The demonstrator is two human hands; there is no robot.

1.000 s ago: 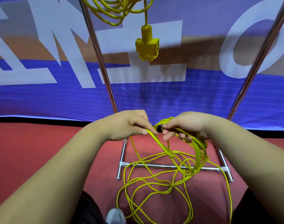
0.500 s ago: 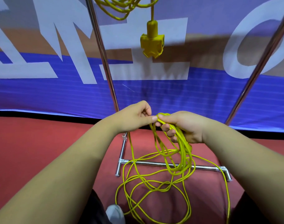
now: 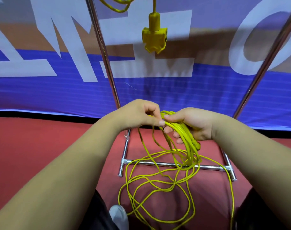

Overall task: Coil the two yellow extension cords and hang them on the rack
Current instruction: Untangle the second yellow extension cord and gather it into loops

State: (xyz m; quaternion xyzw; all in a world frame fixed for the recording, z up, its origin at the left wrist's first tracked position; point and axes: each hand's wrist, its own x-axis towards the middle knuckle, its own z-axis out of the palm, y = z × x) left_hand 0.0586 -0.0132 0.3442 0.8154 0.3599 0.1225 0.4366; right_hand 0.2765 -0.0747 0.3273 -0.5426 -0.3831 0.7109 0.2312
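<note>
- The right hand (image 3: pixel 196 125) has its fingers curled round a bunch of loops of the second yellow cord (image 3: pixel 182 132), with the thumb on top.
- The left hand (image 3: pixel 139 115) pinches one strand of that cord between thumb and finger, right next to the right thumb.
- A second ago the two hands were a little apart, and the left hand was bringing a strand across. Now they meet. I think a new loop is being handed to the bunch.
- The bunch hangs down from the right hand, and in the picture it reaches as low as the bottom bar of the rack (image 3: pixel 158 164).
- The loose cord (image 3: pixel 158 188) lies in messy curls on the red floor (image 3: pixel 42 146), close to a shoe (image 3: pixel 119 214). It looks about as big as before, so there are many more loops to make.
- The first yellow cord (image 3: pixel 118 6) already hangs from the top of the rack. Its socket end (image 3: pixel 154 39) dangles in front of the blue banner (image 3: pixel 42 95), just as it did before.
- So the job looks about half done. The curls on the floor cross each other and might snag when they are pulled up.
</note>
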